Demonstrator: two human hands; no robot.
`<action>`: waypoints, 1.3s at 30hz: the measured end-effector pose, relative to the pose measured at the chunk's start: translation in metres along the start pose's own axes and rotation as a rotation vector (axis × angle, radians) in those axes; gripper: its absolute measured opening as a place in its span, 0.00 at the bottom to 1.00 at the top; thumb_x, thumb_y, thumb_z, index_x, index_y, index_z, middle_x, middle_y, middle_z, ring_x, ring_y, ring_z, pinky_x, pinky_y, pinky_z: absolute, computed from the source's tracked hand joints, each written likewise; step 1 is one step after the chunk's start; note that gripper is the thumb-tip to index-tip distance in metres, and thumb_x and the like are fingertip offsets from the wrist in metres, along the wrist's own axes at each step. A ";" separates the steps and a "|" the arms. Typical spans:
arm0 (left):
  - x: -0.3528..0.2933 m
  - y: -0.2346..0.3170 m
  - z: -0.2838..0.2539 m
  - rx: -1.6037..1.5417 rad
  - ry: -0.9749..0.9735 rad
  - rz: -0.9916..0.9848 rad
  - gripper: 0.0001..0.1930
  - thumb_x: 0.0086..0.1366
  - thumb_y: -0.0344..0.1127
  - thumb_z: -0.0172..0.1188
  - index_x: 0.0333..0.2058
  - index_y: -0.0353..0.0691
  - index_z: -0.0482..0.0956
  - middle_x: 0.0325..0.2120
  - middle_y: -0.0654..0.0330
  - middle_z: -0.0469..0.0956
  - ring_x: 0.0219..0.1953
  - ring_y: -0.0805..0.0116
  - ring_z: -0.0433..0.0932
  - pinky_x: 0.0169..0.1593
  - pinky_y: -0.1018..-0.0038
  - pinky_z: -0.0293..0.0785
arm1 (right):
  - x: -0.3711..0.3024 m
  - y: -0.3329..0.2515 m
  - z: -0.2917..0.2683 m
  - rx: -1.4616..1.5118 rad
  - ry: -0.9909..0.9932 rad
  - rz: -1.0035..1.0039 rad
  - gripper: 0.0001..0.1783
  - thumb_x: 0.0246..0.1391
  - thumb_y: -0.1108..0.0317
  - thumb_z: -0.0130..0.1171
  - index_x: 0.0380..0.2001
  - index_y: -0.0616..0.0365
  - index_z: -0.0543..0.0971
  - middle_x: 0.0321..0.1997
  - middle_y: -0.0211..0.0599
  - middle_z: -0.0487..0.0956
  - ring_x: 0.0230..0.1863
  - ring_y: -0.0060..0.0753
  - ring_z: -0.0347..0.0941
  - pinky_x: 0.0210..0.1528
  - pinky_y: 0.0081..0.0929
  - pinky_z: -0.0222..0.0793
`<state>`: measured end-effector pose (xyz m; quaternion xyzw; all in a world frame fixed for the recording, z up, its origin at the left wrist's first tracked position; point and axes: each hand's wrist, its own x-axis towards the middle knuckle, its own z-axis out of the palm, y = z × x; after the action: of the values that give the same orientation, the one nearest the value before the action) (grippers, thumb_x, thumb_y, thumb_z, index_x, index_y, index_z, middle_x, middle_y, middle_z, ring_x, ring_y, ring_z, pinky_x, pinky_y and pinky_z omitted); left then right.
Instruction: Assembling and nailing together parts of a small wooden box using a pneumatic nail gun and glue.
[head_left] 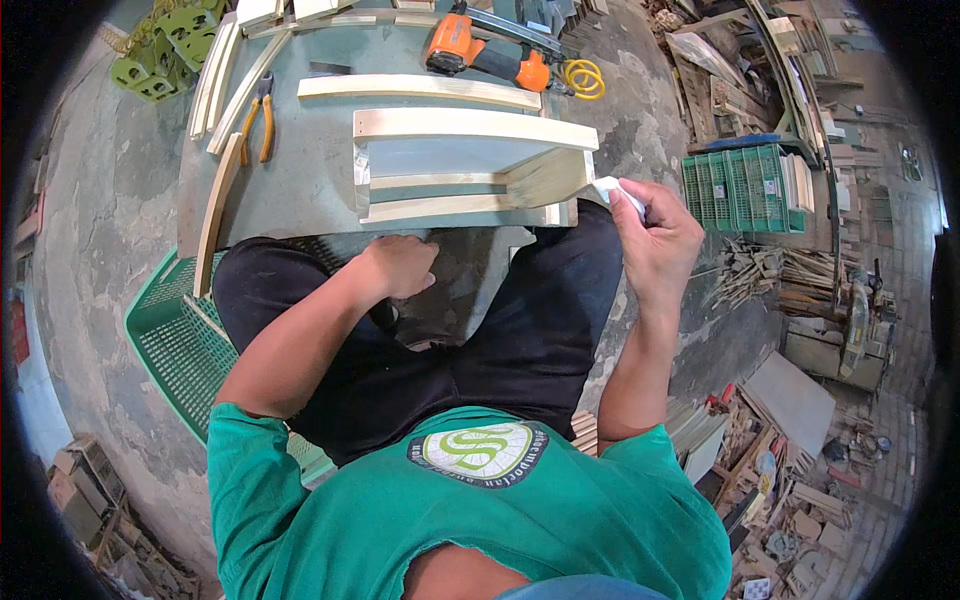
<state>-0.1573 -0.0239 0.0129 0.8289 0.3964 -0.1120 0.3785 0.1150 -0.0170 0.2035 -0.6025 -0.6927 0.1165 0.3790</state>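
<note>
A pale wooden frame (476,127) lies on the grey work table (285,200) in front of me, its long side slightly curved. At its right end, my right hand (662,238) pinches a small folded white sheet (618,192) between thumb and fingers. The sheet is against or very close to the frame's corner. Whether it is paper or cloth I cannot tell. My left hand (398,266) is closed in a loose fist above my lap, just below the table's near edge and apart from the frame. No object shows in it.
Beyond the frame lie a curved wooden strip (420,90) and an orange nail gun (490,55) with a yellow hose. Orange-handled pliers (260,118) and more strips lie at the left. A green plastic crate (185,340) stands by my left leg, green baskets (740,190) at right.
</note>
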 end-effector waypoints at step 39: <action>-0.155 -0.063 -0.065 -0.490 0.976 -0.399 0.17 0.69 0.37 0.68 0.51 0.34 0.80 0.37 0.50 0.85 0.41 0.59 0.86 0.46 0.62 0.82 | -0.109 -0.049 0.091 0.468 -0.444 -0.095 0.11 0.55 0.76 0.70 0.43 0.63 0.85 0.46 0.46 0.84 0.46 0.43 0.83 0.51 0.32 0.78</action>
<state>-0.3136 -0.0408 0.0987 0.5820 0.6880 0.3090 0.3042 0.0166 -0.1026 0.1298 -0.4260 -0.7401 0.3834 0.3519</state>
